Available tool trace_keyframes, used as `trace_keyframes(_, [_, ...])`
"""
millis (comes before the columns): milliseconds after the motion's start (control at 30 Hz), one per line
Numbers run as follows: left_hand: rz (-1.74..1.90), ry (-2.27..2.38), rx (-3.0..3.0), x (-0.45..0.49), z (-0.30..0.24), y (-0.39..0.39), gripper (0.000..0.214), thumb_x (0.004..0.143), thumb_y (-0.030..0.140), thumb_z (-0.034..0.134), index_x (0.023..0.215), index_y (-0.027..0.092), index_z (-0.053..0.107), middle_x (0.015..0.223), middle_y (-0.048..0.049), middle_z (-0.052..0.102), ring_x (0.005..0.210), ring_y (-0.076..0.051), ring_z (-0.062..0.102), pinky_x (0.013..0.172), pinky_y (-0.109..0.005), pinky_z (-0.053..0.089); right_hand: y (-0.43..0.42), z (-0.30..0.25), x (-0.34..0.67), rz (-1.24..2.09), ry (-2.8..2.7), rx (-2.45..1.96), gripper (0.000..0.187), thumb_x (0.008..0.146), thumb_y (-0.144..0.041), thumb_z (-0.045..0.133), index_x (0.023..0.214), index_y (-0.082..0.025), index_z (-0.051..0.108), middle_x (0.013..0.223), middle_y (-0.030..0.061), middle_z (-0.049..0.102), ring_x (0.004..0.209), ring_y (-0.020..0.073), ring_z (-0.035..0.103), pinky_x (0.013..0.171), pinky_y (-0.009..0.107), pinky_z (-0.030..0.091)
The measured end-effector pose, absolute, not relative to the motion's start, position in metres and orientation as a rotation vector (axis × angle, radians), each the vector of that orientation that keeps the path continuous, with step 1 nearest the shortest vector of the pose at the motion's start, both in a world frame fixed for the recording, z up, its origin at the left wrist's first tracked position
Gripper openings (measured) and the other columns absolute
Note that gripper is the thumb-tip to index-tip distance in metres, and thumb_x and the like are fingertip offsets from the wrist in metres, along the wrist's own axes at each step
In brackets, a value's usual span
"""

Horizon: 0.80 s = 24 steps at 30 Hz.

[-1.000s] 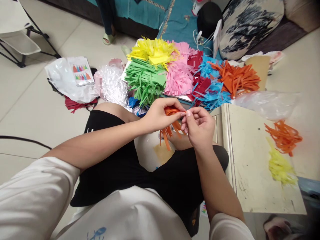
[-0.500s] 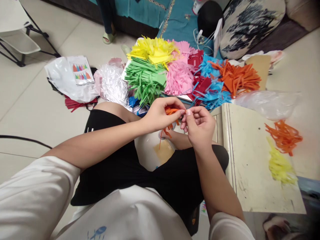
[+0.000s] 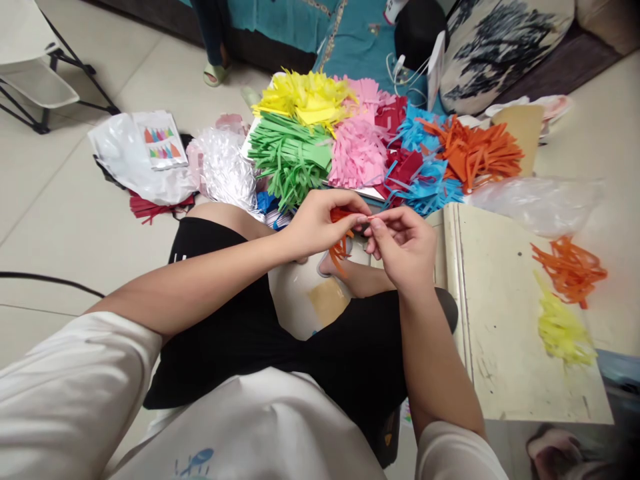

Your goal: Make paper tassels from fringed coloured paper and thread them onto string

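Over my lap, my left hand [image 3: 327,223] is closed around an orange paper tassel [image 3: 340,252], whose fringe strips hang down below the fingers. My right hand [image 3: 403,243] pinches the thin end of the same tassel between thumb and forefinger, its other fingers curled. The fingertips of both hands almost meet. Just beyond them lie fringed paper bundles in green [image 3: 293,157], yellow [image 3: 305,100], pink [image 3: 359,153], dark red [image 3: 403,167], blue [image 3: 433,187] and orange [image 3: 483,153].
A cream cabinet top [image 3: 505,320] at my right bears a loose orange tassel [image 3: 570,270] and a yellow one [image 3: 565,330]. Clear plastic [image 3: 540,203] lies behind them. To the left are silvery-white fringe [image 3: 225,170] and a white bag [image 3: 120,157]. Another person's foot [image 3: 217,72] stands near the sofa.
My right hand has shifted slightly right and drawn a little away from the left, with the tassel's thin end stretched between them. The hanging strips have swung slightly.
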<state>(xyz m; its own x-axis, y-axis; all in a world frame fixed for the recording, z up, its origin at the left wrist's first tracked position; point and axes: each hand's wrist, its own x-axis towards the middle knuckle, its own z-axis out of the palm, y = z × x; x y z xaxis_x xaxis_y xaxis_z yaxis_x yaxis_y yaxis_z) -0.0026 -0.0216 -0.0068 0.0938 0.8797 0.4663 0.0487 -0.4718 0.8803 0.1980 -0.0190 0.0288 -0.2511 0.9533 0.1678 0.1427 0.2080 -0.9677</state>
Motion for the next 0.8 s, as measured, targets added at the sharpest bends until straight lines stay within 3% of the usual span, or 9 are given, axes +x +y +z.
trace_keyframes(167, [1.465,0.898,1.812,-0.001,-0.01,-0.021,0.036,0.101,0.054,0.082,0.102,0.018,0.083,0.099,-0.0095,0.086,0.089,-0.02,0.078,0.084,-0.031,0.061,-0.021,0.029,0.199,1.108,-1.636,-1.047,0.052,0.091,-0.071,0.093,0.089,-0.022,0.075,0.069,0.0007,0.074,0.051,0.0119,0.066,0.047,0.024,0.053])
trace_keyframes(367, [1.482,0.914,1.82,-0.002,-0.009,-0.022,0.029,0.101,0.046,0.081,0.093,0.018,0.079,0.089,-0.0063,0.083,0.081,-0.017,0.075,0.078,-0.03,0.057,-0.023,0.029,0.198,0.973,-1.68,-1.063,0.05,0.096,-0.069,0.089,0.086,-0.024,0.072,0.071,0.0008,0.074,0.052,0.0132,0.066,0.048,0.026,0.057])
trace_keyframes(600, [1.443,0.917,1.643,-0.002,0.001,-0.026,0.031,0.098,0.046,0.085,0.094,0.016,0.077,0.093,-0.007,0.083,0.086,-0.017,0.075,0.082,-0.028,0.059,-0.017,0.027,0.207,0.804,-1.729,-1.015,0.046,0.102,-0.066,0.084,0.088,-0.026,0.065,0.064,-0.0038,0.067,0.047,0.0135,0.063,0.044,0.026,0.051])
trace_keyframes(800, [1.46,0.826,1.621,-0.002,0.003,-0.028,0.028,0.1,0.043,0.084,0.098,0.016,0.079,0.096,-0.0069,0.083,0.087,-0.016,0.076,0.082,-0.028,0.059,-0.018,0.029,0.217,0.589,-1.898,-0.955,0.031,0.111,-0.053,0.076,0.097,-0.026,0.07,0.079,-0.0002,0.07,0.06,0.0153,0.068,0.053,0.03,0.055])
